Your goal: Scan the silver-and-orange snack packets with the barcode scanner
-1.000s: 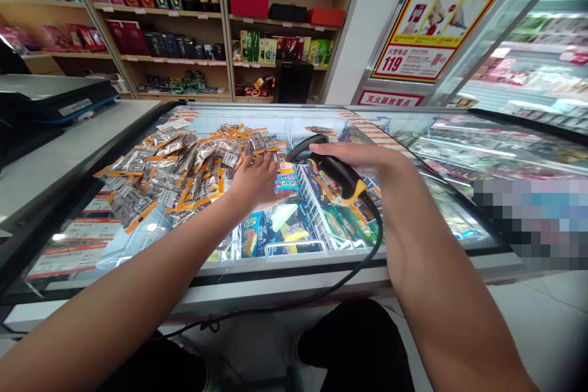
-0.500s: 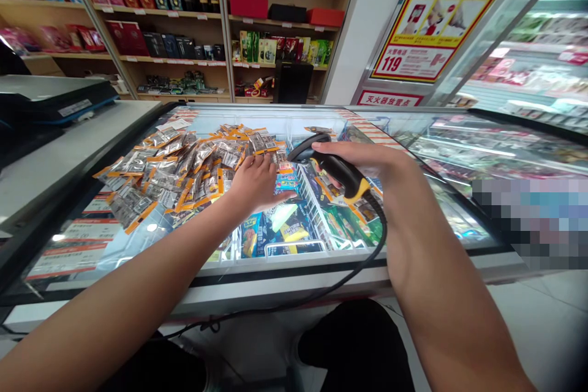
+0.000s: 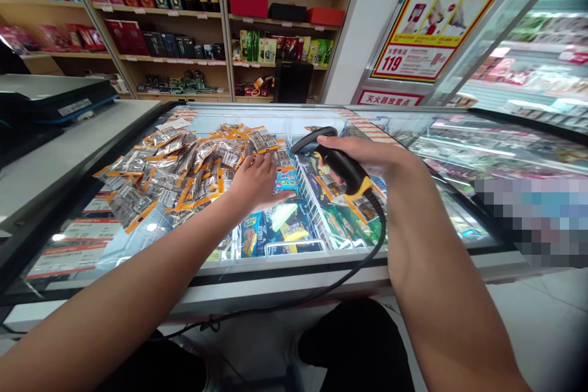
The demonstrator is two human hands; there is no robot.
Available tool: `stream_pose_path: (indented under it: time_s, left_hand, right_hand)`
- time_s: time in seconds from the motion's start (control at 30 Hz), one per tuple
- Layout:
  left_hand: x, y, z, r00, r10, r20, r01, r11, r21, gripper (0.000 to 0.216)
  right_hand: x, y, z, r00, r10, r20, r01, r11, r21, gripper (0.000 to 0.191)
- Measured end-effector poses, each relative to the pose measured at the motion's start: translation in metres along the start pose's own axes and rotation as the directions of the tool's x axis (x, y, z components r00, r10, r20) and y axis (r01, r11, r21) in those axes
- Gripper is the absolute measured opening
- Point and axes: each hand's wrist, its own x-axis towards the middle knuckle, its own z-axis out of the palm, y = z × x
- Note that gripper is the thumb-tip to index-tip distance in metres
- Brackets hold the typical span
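My right hand (image 3: 367,152) is wrapped round the grip of a black and yellow barcode scanner (image 3: 348,173). The scanner's head points left, above the glass freezer top, and its black cable (image 3: 382,229) hangs down. My left hand (image 3: 256,182) lies at the right edge of a pile of small clear snack packets with orange edges (image 3: 184,162). Its thumb stretches out to the right and its fingers rest against the packets, fingertips partly hidden. One packet (image 3: 282,158) lies just beyond those fingers, below the scanner's head.
Under the glass of the chest freezer (image 3: 220,274) are wire baskets with blue and green packages (image 3: 289,223). A scale-like device (image 3: 55,95) stands on the counter at left. Shelves (image 3: 165,12) with bottles and boxes rise behind. A red and yellow poster (image 3: 441,18) hangs at right.
The scanner in my right hand has shifted slightly right and its head has tipped up a little. A reddish glow on the packet below it is gone. My left hand has barely moved.
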Motion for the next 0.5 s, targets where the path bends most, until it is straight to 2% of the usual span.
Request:
stream_pose_path:
  time_s: [0.07,0.13,0.2,0.27,0.3,0.37,0.43,0.5]
  left_hand:
    - [0.0,0.0,0.0,0.999,0.029,-0.037,-0.029,1.0,-0.006,0.095]
    - [0.001,-0.001,0.0,0.991,0.113,-0.068,-0.115,0.993,-0.027,0.086]
    - [0.002,0.0,0.001,0.975,0.214,-0.062,-0.218,0.974,-0.068,0.082]
    - [0.003,0.001,0.002,0.965,0.261,-0.034,-0.263,0.96,-0.101,0.084]
    - [0.004,0.002,0.002,0.966,0.258,-0.023,-0.259,0.96,-0.105,0.087]
    - [0.004,0.003,0.002,0.975,0.223,-0.006,-0.223,0.971,-0.092,0.092]
    - [0.004,0.004,0.0,0.985,0.175,0.0,-0.174,0.983,-0.064,0.096]
    - [0.002,0.005,-0.003,0.992,0.124,-0.004,-0.124,0.992,-0.029,0.098]
  right_hand:
    - [0.006,0.004,-0.005,0.997,-0.026,-0.076,0.024,1.0,-0.016,0.049]
    - [0.013,0.009,-0.012,0.974,-0.027,-0.224,0.009,0.996,-0.085,0.051]
    - [0.022,0.016,-0.021,0.919,-0.025,-0.395,-0.057,0.979,-0.194,0.055]
    - [0.03,0.024,-0.029,0.841,-0.069,-0.536,-0.119,0.944,-0.308,0.058]
    - [0.033,0.027,-0.032,0.814,-0.095,-0.574,-0.14,0.925,-0.352,0.06]
    - [0.039,0.034,-0.037,0.794,-0.113,-0.597,-0.174,0.899,-0.401,0.066]
    - [0.044,0.04,-0.039,0.803,-0.082,-0.59,-0.206,0.891,-0.405,0.071]
    - [0.049,0.045,-0.039,0.823,-0.09,-0.561,-0.174,0.9,-0.399,0.072]
